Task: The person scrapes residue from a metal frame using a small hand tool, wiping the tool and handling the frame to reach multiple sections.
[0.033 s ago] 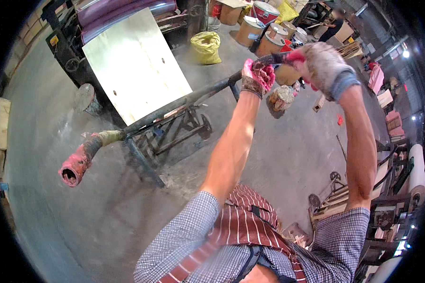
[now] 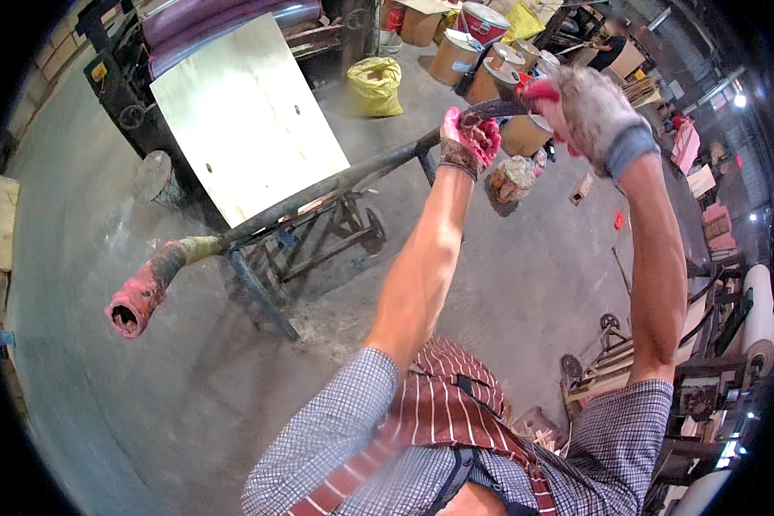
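Note:
A dark metal cart handlebar (image 2: pixel 344 179) runs across in front of me, its left end bending into a pink-stained, tape-wrapped tube (image 2: pixel 150 279) with a hollow opening. My left hand (image 2: pixel 471 142), in a dirty glove smeared bright pink, is closed around the bar right of its middle. At the bar's right end my right hand (image 2: pixel 589 116), in a greyish-white glove with a blue cuff, wraps over the curved part. That hand is slightly blurred, and most of its grip is hidden behind its back. The cart's wheeled frame (image 2: pixel 335 241) stands below the bar.
A pale wood sheet (image 2: pixel 249 120) slopes from a roller machine (image 2: pixel 224 30) beyond the cart. A yellow sack (image 2: pixel 375 86), several drums and a red bucket (image 2: pixel 482 23) stand behind. A person (image 2: pixel 609 49) works at far right. Another wheeled cart (image 2: pixel 611 361) stands at right.
My right hand has shifted very slightly to the right. The handlebar's left end has tilted up a touch; my left hand keeps its place.

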`<control>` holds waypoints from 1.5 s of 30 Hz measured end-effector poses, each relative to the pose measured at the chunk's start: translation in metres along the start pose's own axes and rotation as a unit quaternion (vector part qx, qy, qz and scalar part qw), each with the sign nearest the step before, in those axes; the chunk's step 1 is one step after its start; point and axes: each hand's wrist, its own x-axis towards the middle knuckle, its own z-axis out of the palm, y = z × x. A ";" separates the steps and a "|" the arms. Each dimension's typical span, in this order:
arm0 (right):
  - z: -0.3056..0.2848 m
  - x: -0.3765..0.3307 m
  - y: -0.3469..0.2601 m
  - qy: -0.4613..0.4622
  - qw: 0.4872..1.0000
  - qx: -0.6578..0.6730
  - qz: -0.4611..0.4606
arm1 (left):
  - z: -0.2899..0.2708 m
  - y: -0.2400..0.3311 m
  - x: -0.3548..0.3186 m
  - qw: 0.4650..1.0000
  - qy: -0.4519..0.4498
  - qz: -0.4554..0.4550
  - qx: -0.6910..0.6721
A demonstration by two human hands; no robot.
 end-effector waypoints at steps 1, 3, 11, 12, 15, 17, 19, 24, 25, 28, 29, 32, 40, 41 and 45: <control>-0.007 0.004 -0.013 -0.004 1.000 -0.023 0.015 | 0.001 0.000 -0.001 1.000 0.013 0.003 -0.006; -0.011 0.012 -0.045 -0.001 0.998 -0.039 -0.047 | 0.004 0.000 -0.001 1.000 0.022 0.001 -0.018; -0.013 -0.010 -0.027 -0.042 0.994 -0.036 -0.099 | 0.000 0.002 0.003 1.000 0.021 0.006 -0.007; -0.006 0.004 -0.027 -0.073 0.992 -0.070 -0.079 | -0.003 0.002 0.002 1.000 0.001 0.002 -0.019; 0.024 0.024 -0.047 -0.102 0.992 0.003 -0.075 | -0.011 0.006 0.002 0.999 0.009 0.022 -0.023; 0.025 0.027 -0.050 -0.119 0.979 -0.078 -0.148 | -0.016 0.010 0.003 0.998 -0.051 -0.002 -0.048; 0.019 0.021 -0.045 -0.067 0.986 -0.048 -0.143 | -0.023 0.014 0.003 0.999 -0.020 0.000 -0.026; 0.002 0.029 -0.047 0.037 0.986 -0.131 -0.095 | -0.031 0.014 0.006 1.000 0.005 0.003 -0.030; 0.003 0.027 -0.055 0.077 0.985 -0.113 -0.101 | -0.030 0.012 0.007 0.999 0.012 0.001 -0.034; 0.010 0.008 -0.071 -0.021 0.992 -0.031 -0.123 | -0.025 0.011 0.008 0.999 0.005 0.033 0.007; 0.009 -0.008 -0.064 0.034 0.990 -0.008 -0.140 | -0.026 0.009 0.006 0.999 -0.023 0.039 -0.004; 0.004 -0.055 -0.041 0.045 0.993 -0.020 -0.109 | -0.025 0.007 0.004 0.999 0.034 0.034 -0.013; 0.050 -0.040 -0.051 0.031 0.988 0.015 -0.153 | -0.032 0.014 0.006 0.999 -0.028 0.026 0.010; 0.052 -0.043 -0.041 0.065 0.989 -0.005 -0.133 | -0.035 0.013 0.007 0.999 0.015 0.038 -0.004; 0.068 -0.053 -0.016 0.091 0.991 0.014 -0.095 | -0.041 0.012 0.009 0.999 -0.007 0.027 -0.024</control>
